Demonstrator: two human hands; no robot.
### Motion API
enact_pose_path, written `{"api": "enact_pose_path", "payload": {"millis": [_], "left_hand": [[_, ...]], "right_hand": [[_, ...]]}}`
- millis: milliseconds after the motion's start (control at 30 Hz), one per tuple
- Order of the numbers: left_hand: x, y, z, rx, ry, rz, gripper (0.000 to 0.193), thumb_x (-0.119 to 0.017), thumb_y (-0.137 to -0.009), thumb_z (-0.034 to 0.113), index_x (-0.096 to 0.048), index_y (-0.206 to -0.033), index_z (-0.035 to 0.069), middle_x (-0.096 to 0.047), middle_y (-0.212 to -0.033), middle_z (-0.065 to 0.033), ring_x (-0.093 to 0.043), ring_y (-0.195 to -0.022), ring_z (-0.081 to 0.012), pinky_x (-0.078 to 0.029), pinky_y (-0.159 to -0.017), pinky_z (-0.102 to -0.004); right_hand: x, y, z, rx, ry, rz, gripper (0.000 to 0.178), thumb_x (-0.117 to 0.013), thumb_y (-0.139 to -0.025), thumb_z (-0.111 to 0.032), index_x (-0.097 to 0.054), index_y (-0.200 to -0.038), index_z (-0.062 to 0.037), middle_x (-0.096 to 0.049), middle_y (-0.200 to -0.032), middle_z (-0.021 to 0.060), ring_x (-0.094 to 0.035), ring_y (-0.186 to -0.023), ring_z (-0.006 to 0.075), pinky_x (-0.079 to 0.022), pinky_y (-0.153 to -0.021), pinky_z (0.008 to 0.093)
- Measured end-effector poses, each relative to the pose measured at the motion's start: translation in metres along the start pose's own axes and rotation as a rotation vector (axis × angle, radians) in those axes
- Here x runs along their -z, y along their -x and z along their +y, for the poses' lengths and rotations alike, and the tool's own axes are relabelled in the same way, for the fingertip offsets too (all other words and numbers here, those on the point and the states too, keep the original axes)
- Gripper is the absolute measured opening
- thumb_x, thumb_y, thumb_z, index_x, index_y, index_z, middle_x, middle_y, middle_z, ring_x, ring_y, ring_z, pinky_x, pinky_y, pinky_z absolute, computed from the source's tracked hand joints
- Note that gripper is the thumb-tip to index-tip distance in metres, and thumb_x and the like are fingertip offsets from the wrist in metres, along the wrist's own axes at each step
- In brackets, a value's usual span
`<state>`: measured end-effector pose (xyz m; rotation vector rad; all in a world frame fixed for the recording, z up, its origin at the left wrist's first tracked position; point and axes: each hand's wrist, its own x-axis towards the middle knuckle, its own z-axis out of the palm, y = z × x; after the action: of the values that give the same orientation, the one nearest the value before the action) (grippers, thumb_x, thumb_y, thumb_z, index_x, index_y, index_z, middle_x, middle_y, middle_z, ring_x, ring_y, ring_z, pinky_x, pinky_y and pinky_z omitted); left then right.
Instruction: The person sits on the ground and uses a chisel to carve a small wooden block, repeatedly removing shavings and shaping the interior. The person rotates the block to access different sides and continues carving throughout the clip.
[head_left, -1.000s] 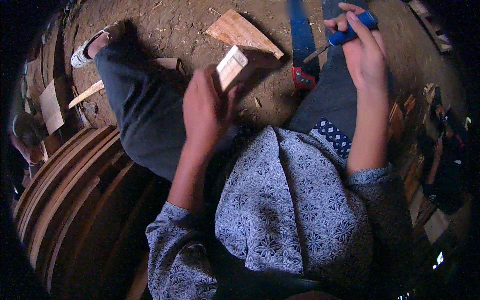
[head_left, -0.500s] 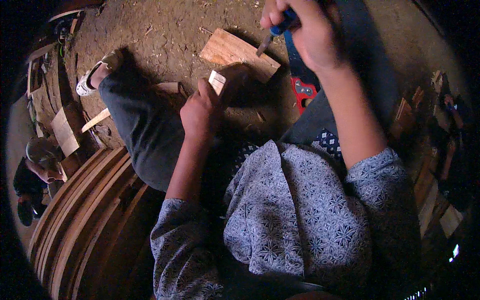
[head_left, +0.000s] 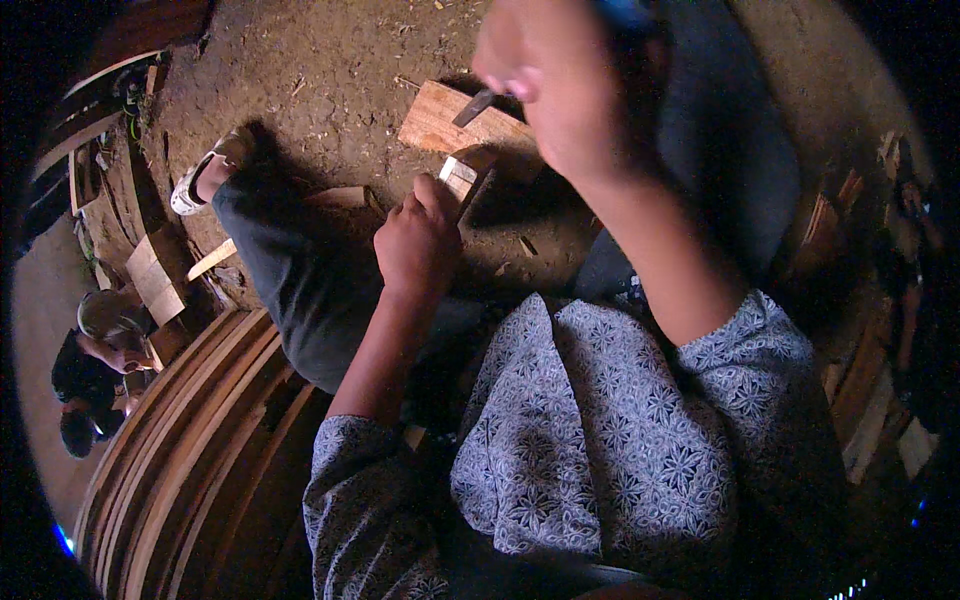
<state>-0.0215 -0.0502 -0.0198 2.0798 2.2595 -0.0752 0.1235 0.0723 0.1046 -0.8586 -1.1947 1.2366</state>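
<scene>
My left hand is closed around a wooden piece, whose pale, marked end sticks up past the thumb. Above and to the right, my right hand, partly blurred, grips a chisel with a flat metal blade and a blue handle. The blade points down and left, over a flat wooden board on the ground; whether it touches the board I cannot tell. Much of the handle is hidden by the hand.
Long curved-looking planks are stacked at lower left, near another person working. My bent leg lies left of my hands. Wood scraps and shavings litter the dirt floor, and more wood pieces stand at right.
My right hand has moved left with the chisel, its blade now nearer the wooden piece. My left hand shifted slightly right and down. The red-handled saw is now hidden behind my right arm.
</scene>
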Motion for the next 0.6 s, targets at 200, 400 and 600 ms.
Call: {"api": "enact_pose_path", "payload": {"millis": [200,400,600], "left_hand": [[0.000,-0.007,0.001,0.042,-0.058,-0.095,0.021,-0.050,-0.089,0.021,-0.043,-0.097,0.003,-0.065,-0.071,-0.0178,-0.065,-0.064,-0.0366,-0.054,-0.055,-0.0467],[0.005,-0.008,-0.001,0.070,-0.071,-0.182,0.024,-0.048,-0.090,0.024,-0.041,-0.099,0.003,-0.065,-0.070,-0.0188,-0.066,-0.065,-0.0378,-0.053,-0.055,-0.0475],[0.004,-0.014,0.004,0.057,-0.092,-0.181,0.021,-0.048,-0.089,0.021,-0.039,-0.098,0.004,-0.065,-0.072,-0.0201,-0.066,-0.065,-0.0396,-0.053,-0.056,-0.0484]], "right_hand": [[-0.003,-0.007,0.080,0.045,0.030,-0.038,0.046,-0.059,-0.092,-0.034,-0.049,-0.053,-0.0096,-0.044,-0.045,0.0011,-0.046,-0.040,0.0141,-0.034,-0.044,0.0330],[0.003,-0.022,0.021,0.169,-0.037,-0.082,0.040,-0.059,-0.089,-0.036,-0.056,-0.059,-0.0095,-0.052,-0.050,0.0023,-0.051,-0.044,0.0174,-0.039,-0.045,0.0344],[-0.017,-0.024,0.102,0.245,0.080,0.128,0.043,-0.060,-0.084,-0.035,-0.053,-0.049,-0.0097,-0.046,-0.039,0.0058,-0.052,-0.038,0.0237,-0.041,-0.044,0.0406]]}}
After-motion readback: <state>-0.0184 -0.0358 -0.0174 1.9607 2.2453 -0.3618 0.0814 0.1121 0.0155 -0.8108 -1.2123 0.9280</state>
